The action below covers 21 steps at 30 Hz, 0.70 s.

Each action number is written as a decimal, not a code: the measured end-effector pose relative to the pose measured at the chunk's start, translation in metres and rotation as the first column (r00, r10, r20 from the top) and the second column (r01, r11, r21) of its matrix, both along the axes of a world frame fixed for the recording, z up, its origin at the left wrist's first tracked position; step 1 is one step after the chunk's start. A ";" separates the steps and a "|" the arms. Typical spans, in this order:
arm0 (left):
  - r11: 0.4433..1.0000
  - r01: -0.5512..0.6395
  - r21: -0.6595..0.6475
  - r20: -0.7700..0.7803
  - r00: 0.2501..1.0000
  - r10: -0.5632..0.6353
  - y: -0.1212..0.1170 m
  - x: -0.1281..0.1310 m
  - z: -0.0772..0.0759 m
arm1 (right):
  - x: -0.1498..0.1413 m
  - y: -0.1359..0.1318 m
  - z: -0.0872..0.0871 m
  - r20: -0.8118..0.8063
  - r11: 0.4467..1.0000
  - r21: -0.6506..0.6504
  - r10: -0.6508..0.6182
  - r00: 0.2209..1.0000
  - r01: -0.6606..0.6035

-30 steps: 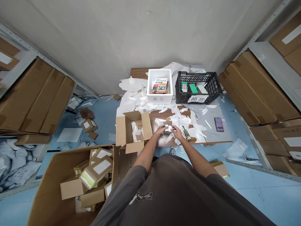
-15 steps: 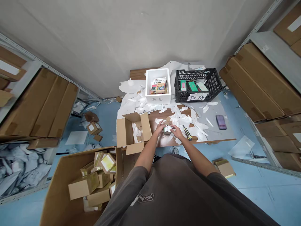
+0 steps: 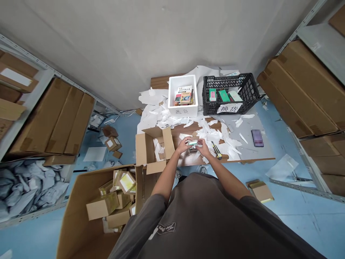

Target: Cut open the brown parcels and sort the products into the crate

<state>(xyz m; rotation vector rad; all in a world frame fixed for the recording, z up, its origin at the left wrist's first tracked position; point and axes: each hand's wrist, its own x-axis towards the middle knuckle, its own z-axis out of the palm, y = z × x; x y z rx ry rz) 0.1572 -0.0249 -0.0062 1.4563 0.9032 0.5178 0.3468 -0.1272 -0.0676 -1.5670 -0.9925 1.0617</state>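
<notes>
Between my two hands is a small white-and-green box (image 3: 192, 142), held at its two ends just above a small cardboard carton (image 3: 193, 149) that is mostly hidden. My left hand (image 3: 184, 145) closes its fingers on the left end. On the right end, my right hand (image 3: 202, 147) grips likewise. A yellow-and-black utility knife (image 3: 216, 150) lies just right of my right hand, among torn white paper (image 3: 209, 136). To the left of my left hand stands an open cardboard box (image 3: 141, 149) with white paper inside.
At the table's back are a white foam bin (image 3: 182, 112) with books and a black crate (image 3: 206, 107) with green boxes. A phone (image 3: 257, 138) lies on the right. A large carton (image 3: 72, 216) of small parcels stands lower left; loaded shelves flank both sides.
My hands have lifted the white-and-green box slightly from the small carton, and its green edge shows more clearly. The camera view has shifted a little.
</notes>
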 end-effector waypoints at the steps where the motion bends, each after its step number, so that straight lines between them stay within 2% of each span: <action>1: 0.999 0.033 0.040 -0.026 0.999 -0.032 -0.005 -0.004 0.000 | 0.002 -0.002 0.004 -0.012 1.000 -0.003 0.028 1.000 -0.028; 5: 0.989 0.093 0.115 -0.124 0.989 -0.079 -0.019 -0.012 -0.002 | 0.007 -0.013 0.022 0.010 0.988 0.018 0.151 0.988 -0.151; 9: 0.987 0.089 0.131 -0.125 0.989 -0.073 -0.023 -0.011 -0.003 | 0.008 -0.017 0.032 0.063 0.983 0.026 0.178 0.982 -0.180; 21: 0.983 0.099 0.155 -0.103 0.991 -0.084 -0.026 -0.011 -0.004 | 0.012 -0.019 0.029 0.111 0.980 0.025 0.196 0.974 -0.200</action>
